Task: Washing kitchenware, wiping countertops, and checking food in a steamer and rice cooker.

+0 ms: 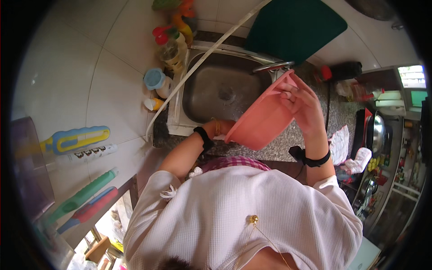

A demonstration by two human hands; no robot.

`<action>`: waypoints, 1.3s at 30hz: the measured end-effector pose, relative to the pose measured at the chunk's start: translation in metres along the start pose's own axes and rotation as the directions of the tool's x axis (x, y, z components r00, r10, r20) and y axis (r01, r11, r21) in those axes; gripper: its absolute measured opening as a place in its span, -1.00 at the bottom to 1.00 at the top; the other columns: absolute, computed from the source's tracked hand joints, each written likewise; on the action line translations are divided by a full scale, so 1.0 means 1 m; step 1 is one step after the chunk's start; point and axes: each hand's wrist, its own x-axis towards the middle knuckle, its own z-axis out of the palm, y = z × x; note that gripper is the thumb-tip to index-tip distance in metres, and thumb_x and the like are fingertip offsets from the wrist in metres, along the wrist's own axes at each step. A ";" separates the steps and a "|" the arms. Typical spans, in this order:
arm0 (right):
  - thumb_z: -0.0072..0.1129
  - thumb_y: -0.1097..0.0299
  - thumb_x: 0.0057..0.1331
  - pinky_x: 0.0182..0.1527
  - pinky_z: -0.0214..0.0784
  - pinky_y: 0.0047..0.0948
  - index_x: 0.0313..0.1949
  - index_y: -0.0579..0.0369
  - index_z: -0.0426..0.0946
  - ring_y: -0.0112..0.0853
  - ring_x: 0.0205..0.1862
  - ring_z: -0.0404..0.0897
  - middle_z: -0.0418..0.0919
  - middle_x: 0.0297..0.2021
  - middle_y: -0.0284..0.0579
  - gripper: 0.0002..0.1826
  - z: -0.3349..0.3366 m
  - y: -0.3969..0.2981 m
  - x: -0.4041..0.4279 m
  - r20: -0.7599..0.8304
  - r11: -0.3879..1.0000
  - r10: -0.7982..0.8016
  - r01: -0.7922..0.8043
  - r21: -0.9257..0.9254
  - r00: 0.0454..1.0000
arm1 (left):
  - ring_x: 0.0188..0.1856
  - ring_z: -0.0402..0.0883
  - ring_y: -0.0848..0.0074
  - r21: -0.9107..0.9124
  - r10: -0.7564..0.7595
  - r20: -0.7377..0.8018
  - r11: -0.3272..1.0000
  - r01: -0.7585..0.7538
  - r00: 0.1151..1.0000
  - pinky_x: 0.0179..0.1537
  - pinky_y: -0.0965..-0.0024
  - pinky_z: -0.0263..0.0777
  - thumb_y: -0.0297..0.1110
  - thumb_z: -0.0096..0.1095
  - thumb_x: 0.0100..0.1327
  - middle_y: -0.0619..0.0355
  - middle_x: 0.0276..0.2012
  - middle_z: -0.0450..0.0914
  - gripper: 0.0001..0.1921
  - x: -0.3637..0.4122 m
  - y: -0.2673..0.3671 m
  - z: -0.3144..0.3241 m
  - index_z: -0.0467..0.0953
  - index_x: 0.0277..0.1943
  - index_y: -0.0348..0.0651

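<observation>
A pink plastic basin is tilted on its side at the right front of a steel sink, its open side towards the sink. My right hand grips the basin's upper right rim. At the lower left rim is my left hand, its fingers hidden behind the basin, so its hold cannot be made out. Small splashes show near the drain. A metal faucet reaches over the sink just behind the basin.
A pale hose crosses the sink's left side. Bottles and a blue-lidded jar stand at left. A dark green board leans behind. On the granite counter at right are more bottles and a crumpled cloth.
</observation>
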 end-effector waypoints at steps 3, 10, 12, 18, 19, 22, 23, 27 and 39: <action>-0.20 0.57 0.25 -0.16 0.47 -0.51 0.22 0.35 0.05 -0.37 -0.27 0.56 0.49 -0.14 0.08 -0.48 0.007 -0.013 -0.021 0.117 0.980 -0.196 0.191 0.052 0.974 | -0.36 0.54 0.56 -0.373 0.012 -0.029 0.927 -0.022 0.999 -0.27 0.47 0.43 -0.29 0.24 0.09 0.08 -0.22 0.62 -0.60 0.006 -0.009 -0.030 0.49 -0.03 -0.29; -0.14 0.53 0.25 -0.30 0.48 -0.56 0.23 0.31 0.00 -0.43 -0.37 0.56 0.53 -0.24 0.02 -0.45 -0.032 0.000 -0.052 -0.125 0.990 -0.085 0.097 0.100 0.989 | -0.24 0.56 0.53 0.514 -0.430 -0.018 0.770 0.377 0.903 -0.18 0.50 0.41 -0.45 0.19 0.04 0.12 -0.25 0.60 -0.61 -0.004 0.044 -0.008 0.47 -0.02 -0.36; -0.13 0.50 0.27 -0.34 0.47 -0.59 0.24 0.27 -0.02 -0.46 -0.41 0.55 0.54 -0.25 -0.03 -0.44 -0.030 0.004 -0.066 -0.081 0.990 -0.080 0.089 0.113 0.993 | -0.25 0.55 0.51 -0.102 -0.268 -0.186 0.962 0.252 0.945 -0.22 0.46 0.41 -0.46 0.16 0.04 0.05 -0.25 0.60 -0.67 -0.011 -0.013 -0.009 0.51 -0.11 -0.41; -0.01 0.35 0.27 -0.55 0.28 -0.67 0.15 0.22 0.20 -0.61 -0.58 0.44 0.51 -0.43 -0.27 -0.52 -0.097 0.037 -0.118 -0.341 0.980 -0.197 0.174 -0.098 0.919 | -0.18 0.53 0.51 -0.110 -0.117 -0.443 0.991 0.076 0.889 -0.12 0.48 0.40 -0.56 0.15 0.01 0.09 -0.13 0.54 -0.51 -0.009 0.003 0.028 0.36 0.09 -0.35; 0.05 0.34 0.21 -0.63 0.19 -0.65 0.00 0.20 0.37 -0.63 -0.64 0.38 0.49 -0.48 -0.33 -0.63 -0.116 0.049 -0.131 -0.375 0.953 -0.261 0.175 -0.248 0.890 | -0.16 0.52 0.53 0.018 0.073 -0.534 0.997 -0.075 0.842 -0.12 0.50 0.40 -0.56 0.14 0.04 0.11 -0.08 0.51 -0.45 -0.009 -0.002 0.034 0.29 0.16 -0.33; 0.05 0.38 0.15 -0.62 0.25 -0.64 -0.16 0.15 0.45 -0.61 -0.62 0.43 0.51 -0.51 -0.32 -0.75 -0.190 0.080 -0.197 -0.459 0.907 -0.084 -0.123 -0.403 0.885 | -0.14 0.51 0.54 0.209 0.249 -0.568 0.966 -0.155 0.785 -0.10 0.48 0.39 -0.51 0.15 0.10 0.13 -0.02 0.47 -0.37 -0.006 0.015 0.063 0.16 0.27 -0.24; 0.05 0.38 0.15 -0.62 0.25 -0.64 -0.16 0.15 0.45 -0.61 -0.62 0.43 0.51 -0.51 -0.32 -0.75 -0.211 0.092 -0.225 -0.504 0.921 -0.099 -0.112 -0.372 0.858 | -0.14 0.51 0.54 0.220 0.245 -0.516 0.964 -0.150 0.821 -0.10 0.48 0.39 -0.51 0.15 0.10 0.13 -0.02 0.47 -0.37 -0.002 0.029 0.083 0.16 0.27 -0.24; 0.05 0.46 0.04 -0.44 0.40 -0.58 -0.30 0.20 0.47 -0.51 -0.50 0.53 0.54 -0.49 -0.22 -0.80 -0.295 0.151 -0.345 -0.640 0.998 -0.062 0.056 -0.030 0.766 | -0.12 0.50 0.56 0.015 0.192 -0.352 0.980 -0.199 0.916 -0.13 0.59 0.36 -0.46 0.11 0.20 0.15 0.01 0.45 -0.40 -0.005 0.079 0.165 0.10 0.30 -0.20; 0.07 0.44 -0.04 -0.38 0.31 -0.40 -0.43 0.35 0.53 -0.42 -0.46 0.50 0.56 -0.53 -0.14 -0.79 -0.461 0.301 -0.483 -0.949 0.952 -0.304 0.054 -0.301 0.077 | -0.36 0.55 0.63 -0.181 -0.134 -0.756 0.983 -0.009 0.641 -0.35 0.69 0.38 -0.52 0.05 0.20 0.18 -0.28 0.58 -0.75 -0.092 0.002 0.197 0.45 -0.04 -0.24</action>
